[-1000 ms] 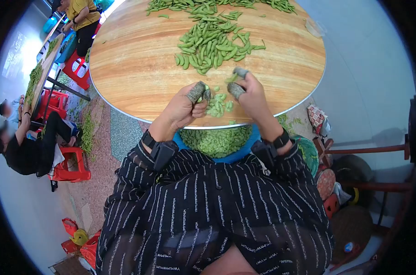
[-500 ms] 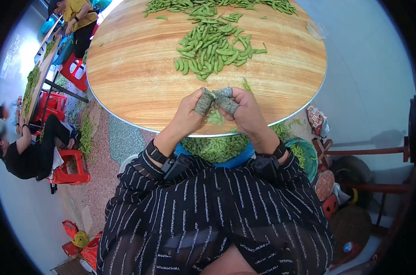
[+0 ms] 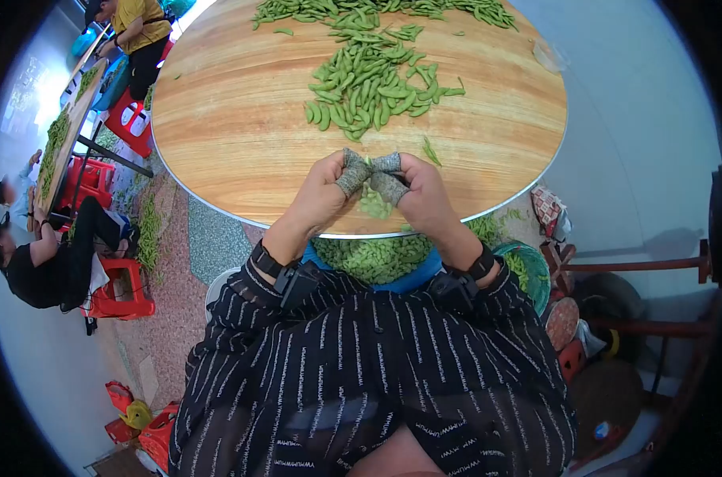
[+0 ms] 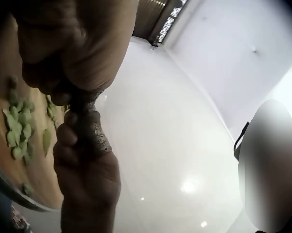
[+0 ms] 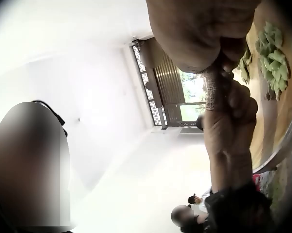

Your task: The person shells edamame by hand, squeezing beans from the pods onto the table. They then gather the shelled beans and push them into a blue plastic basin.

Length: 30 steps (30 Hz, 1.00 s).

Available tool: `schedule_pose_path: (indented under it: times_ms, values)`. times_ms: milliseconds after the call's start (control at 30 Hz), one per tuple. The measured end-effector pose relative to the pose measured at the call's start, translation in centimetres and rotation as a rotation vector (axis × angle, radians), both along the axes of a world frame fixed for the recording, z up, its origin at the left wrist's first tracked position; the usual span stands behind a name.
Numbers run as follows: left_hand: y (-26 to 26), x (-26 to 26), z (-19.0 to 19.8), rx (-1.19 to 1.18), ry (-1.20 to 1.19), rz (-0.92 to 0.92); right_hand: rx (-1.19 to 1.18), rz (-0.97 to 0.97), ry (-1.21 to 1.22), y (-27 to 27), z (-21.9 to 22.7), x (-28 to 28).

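My left hand (image 3: 317, 191) and right hand (image 3: 426, 195) meet tip to tip above the near part of the round wooden table (image 3: 226, 135). Grey wrappings (image 3: 387, 187) cover the thumbs and index fingers. Between them both hands pinch a green soybean pod, of which only a sliver shows in the head view; the rest is hidden by the fingers. Just below the fingertips lies a small heap of shelled green beans (image 3: 374, 205), also seen in the left wrist view as loose beans (image 4: 19, 127). A single pod (image 3: 431, 151) lies right of my right hand.
A pile of soybean pods (image 3: 369, 87) stretches toward the far edge. Under the near edge stands a blue basin (image 3: 425, 270) full of shelled beans. A green basket (image 3: 545, 274) is at right. Other people sit at a table (image 3: 75, 127) on the left.
The hands were apart, the right one with a pod; they have since come together at the fingertips. A pod has come to lie on the table beside the right hand.
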<state>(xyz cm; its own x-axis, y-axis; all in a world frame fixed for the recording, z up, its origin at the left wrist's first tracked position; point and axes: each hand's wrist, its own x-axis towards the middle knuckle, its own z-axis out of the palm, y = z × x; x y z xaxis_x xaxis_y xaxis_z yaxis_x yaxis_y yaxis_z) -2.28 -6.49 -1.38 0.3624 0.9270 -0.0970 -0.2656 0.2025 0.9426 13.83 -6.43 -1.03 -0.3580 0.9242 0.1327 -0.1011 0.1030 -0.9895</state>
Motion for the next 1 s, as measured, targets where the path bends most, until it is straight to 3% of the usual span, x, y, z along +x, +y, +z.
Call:
schedule_pose_path:
  times_ms: [233,333,400,500,767,833,1000]
  values:
    - [0.6,0.1,0.4,-0.018,0.123,0.059,-0.04,0.108,-0.055,0.6,-0.7,0.7]
    - [0.8,0.0,-0.4,0.117,0.135,0.078,-0.103,0.114,0.036,0.7,-0.8,0.8]
    - [0.4,-0.1,0.0,-0.124,-0.119,0.13,-0.091,0.065,0.067,0.2,-0.6,0.4]
    - [0.1,0.6,-1.3,-0.09,-0.244,0.16,-0.117,0.028,0.091,-0.2,0.1,0.3]
    - [-0.5,1.5,-1.3,-0.074,-0.269,0.236,-0.123,0.03,0.083,0.1,-0.7,0.0]
    - [-0.5,1.3,-1.3,-0.057,-0.265,0.259,-0.258,-0.017,0.109,0.0,-0.5,-0.1]
    - [-0.7,1.8,-0.8,-0.052,-0.276,0.243,-0.292,0.007,0.156,0.0,0.0,-0.1]
